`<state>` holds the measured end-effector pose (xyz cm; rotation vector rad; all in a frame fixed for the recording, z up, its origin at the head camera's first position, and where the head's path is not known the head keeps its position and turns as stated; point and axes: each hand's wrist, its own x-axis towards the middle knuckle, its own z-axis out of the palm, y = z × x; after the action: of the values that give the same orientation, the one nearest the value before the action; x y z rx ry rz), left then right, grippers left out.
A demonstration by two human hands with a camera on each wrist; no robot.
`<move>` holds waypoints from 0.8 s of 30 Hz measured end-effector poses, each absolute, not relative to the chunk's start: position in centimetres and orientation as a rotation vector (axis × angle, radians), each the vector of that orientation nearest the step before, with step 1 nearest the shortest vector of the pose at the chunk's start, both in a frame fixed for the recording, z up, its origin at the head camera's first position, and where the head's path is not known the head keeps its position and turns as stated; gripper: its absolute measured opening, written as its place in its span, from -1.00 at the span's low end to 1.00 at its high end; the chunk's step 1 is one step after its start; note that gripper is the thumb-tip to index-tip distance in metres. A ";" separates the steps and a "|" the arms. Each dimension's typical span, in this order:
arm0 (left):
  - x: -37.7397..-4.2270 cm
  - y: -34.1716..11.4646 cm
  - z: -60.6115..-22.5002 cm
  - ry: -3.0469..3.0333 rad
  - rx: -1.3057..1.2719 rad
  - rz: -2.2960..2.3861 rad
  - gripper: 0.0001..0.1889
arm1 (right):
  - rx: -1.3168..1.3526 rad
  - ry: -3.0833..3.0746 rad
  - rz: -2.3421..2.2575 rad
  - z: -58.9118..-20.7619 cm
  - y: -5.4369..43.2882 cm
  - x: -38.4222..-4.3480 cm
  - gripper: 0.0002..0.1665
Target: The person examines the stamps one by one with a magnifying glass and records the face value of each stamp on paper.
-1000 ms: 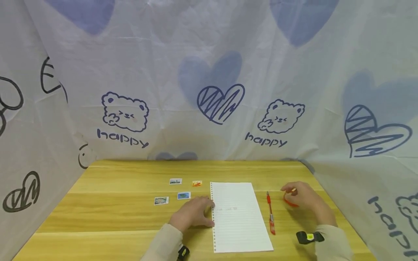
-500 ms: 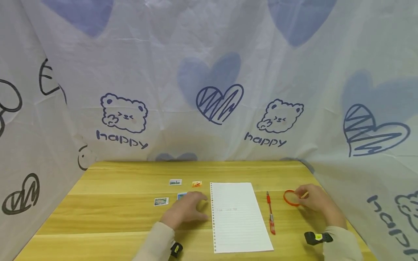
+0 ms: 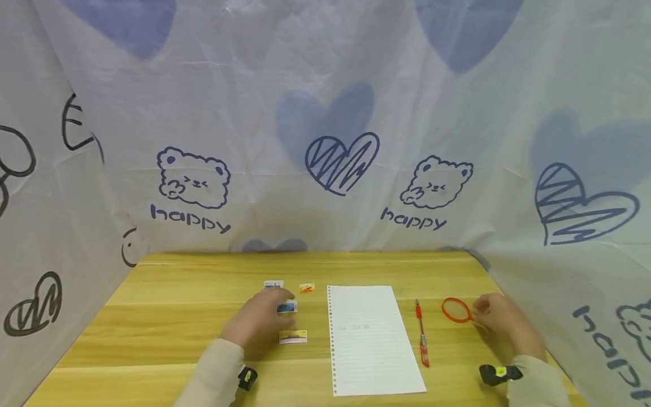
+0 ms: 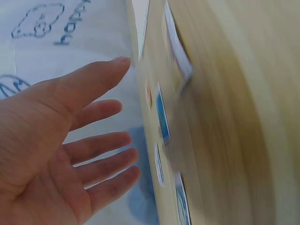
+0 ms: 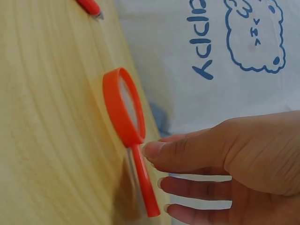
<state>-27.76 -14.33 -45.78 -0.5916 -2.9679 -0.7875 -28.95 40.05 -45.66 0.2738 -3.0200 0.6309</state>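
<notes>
In the head view my left hand hovers over the left part of the table with its fingers extended and spread, holding nothing. Beside its fingertips lie a blue stamp and a yellow stamp; the hand partly covers a grey stamp. An orange-red magnifying glass lies at the right. My right hand is at its handle. The right wrist view shows the thumb tip close beside the handle, the fingers not curled round it; whether the thumb touches it, I cannot tell.
Between my hands lies a lined sheet of paper with punched holes and faint writing. A red pen is to its right. An orange stamp lies near its top left. Printed cloth walls the table's back and sides.
My left hand has moved left off the paper's edge, uncovering the yellow stamp. My right hand has drawn right and toward me, from the magnifying glass's ring to its handle, showing the whole ring.
</notes>
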 end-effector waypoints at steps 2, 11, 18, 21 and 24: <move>-28.1 -15.2 -45.8 -2.954 -0.582 -0.764 -0.48 | 0.244 -3.035 0.633 -45.9 40.0 -28.8 -0.72; -30.0 -18.6 -46.0 -2.957 -0.498 -0.652 -0.53 | 0.211 -3.042 0.616 -46.7 39.6 -29.2 -0.85; -32.1 -20.6 -46.8 -2.965 -0.437 -0.713 -0.54 | 0.173 -3.045 0.581 -47.2 39.7 -29.3 -0.89; -33.0 -21.2 -47.1 -2.961 -0.441 -0.765 -0.53 | 0.166 -3.037 0.590 -47.2 39.7 -29.2 -0.90; -33.8 -21.7 -47.4 -2.950 -0.443 -0.816 -0.52 | 0.160 -3.027 0.598 -47.3 39.6 -29.2 -0.93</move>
<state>-33.81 -21.66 -47.37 -0.4434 -2.9502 -0.8159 -29.20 39.62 -47.27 0.1599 -3.0271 0.5980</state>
